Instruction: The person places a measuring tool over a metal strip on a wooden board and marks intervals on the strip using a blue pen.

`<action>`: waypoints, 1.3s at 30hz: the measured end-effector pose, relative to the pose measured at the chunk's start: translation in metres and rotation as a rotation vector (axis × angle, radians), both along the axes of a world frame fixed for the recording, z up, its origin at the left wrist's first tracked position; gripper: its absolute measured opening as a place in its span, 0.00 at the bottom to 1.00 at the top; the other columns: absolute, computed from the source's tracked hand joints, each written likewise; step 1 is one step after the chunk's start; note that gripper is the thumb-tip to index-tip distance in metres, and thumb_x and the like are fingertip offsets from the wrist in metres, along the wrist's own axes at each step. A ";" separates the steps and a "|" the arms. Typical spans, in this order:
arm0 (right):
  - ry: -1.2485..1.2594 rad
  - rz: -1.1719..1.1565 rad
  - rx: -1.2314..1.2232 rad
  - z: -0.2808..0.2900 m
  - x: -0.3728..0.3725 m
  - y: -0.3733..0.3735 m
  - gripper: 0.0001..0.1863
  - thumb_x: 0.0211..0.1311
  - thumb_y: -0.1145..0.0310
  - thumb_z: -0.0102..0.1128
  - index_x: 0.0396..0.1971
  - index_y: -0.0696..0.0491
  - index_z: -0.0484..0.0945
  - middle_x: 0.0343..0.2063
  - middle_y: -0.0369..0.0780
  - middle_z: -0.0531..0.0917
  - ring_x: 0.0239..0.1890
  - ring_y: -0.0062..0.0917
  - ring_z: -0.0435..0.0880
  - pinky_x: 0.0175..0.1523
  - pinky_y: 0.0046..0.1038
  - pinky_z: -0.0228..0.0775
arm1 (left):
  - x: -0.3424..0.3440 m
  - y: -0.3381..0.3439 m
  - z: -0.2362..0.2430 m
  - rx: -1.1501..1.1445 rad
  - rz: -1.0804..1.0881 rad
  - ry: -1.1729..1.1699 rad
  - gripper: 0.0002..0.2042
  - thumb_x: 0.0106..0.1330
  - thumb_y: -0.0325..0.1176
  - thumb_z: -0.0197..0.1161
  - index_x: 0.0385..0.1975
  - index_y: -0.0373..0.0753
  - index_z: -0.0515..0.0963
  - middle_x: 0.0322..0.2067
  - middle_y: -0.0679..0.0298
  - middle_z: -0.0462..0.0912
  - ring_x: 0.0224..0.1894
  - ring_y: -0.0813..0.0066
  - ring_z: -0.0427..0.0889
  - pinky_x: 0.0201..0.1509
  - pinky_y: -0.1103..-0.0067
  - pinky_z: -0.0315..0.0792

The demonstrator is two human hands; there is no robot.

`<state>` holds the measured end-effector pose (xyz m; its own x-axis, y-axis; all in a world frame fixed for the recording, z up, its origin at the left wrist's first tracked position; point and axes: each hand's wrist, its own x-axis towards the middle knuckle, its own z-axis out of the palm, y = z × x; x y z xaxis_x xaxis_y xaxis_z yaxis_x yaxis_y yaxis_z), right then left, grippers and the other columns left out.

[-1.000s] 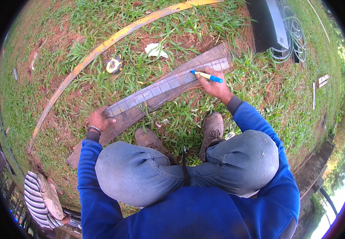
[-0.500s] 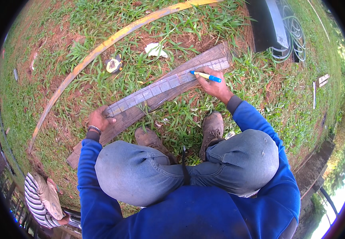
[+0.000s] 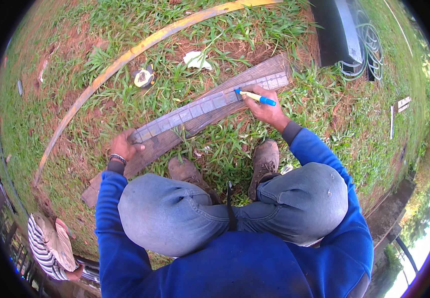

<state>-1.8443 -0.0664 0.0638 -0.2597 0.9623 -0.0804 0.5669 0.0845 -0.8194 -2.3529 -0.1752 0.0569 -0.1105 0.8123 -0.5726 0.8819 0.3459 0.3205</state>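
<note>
A flat grey metal strip [image 3: 190,112], marked crosswise with many dark lines, lies along a weathered wooden plank [image 3: 160,145] on the grass. At its near left end my left hand [image 3: 125,144] is closed on the strip, the thumb lying over the edge. Toward its far right part, my right hand [image 3: 268,110] grips a yellow marker pen [image 3: 253,96] with blue ends. The pen's tip meets the strip's upper surface, or hovers just above it; which one I cannot tell.
Beyond the plank lie a tape measure [image 3: 144,77], a white scrap [image 3: 197,60] and a long curved yellow metal band [image 3: 125,55]. A dark box-like metal piece [image 3: 335,35] with coiled cable [image 3: 370,52] stands far right. At lower left, a person in a striped shirt [image 3: 46,248] bends over.
The pen tip and my right hand have shifted very slightly left along the strip. My left hand stays at the strip's end. The view has moved a little.
</note>
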 end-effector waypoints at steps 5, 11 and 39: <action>-0.030 0.108 -0.034 -0.003 -0.008 -0.002 0.12 0.70 0.66 0.68 0.47 0.55 0.87 0.37 0.45 0.90 0.35 0.35 0.91 0.41 0.32 0.81 | -0.003 -0.001 -0.003 -0.014 0.022 -0.021 0.38 0.39 0.39 0.89 0.56 0.39 0.85 0.49 0.49 0.89 0.52 0.50 0.88 0.61 0.63 0.79; -0.026 0.115 -0.019 0.000 -0.013 -0.001 0.11 0.69 0.66 0.68 0.47 0.54 0.87 0.36 0.45 0.90 0.35 0.36 0.91 0.40 0.33 0.81 | 0.002 0.001 0.001 -0.002 0.013 -0.002 0.37 0.39 0.39 0.89 0.55 0.40 0.85 0.47 0.50 0.90 0.51 0.51 0.88 0.60 0.64 0.79; 0.097 -0.058 -0.040 0.013 0.000 -0.004 0.11 0.68 0.66 0.67 0.46 0.54 0.86 0.34 0.47 0.90 0.36 0.40 0.91 0.43 0.35 0.82 | 0.048 0.009 0.009 0.098 -0.112 -0.122 0.36 0.48 0.44 0.84 0.59 0.39 0.82 0.51 0.56 0.84 0.56 0.53 0.82 0.65 0.52 0.63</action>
<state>-1.8441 -0.0706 0.0765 -0.2118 0.9726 -0.0964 0.4875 0.0196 -0.8729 -2.3046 -0.1658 0.0654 0.0491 0.8681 -0.4940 0.8656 0.2098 0.4547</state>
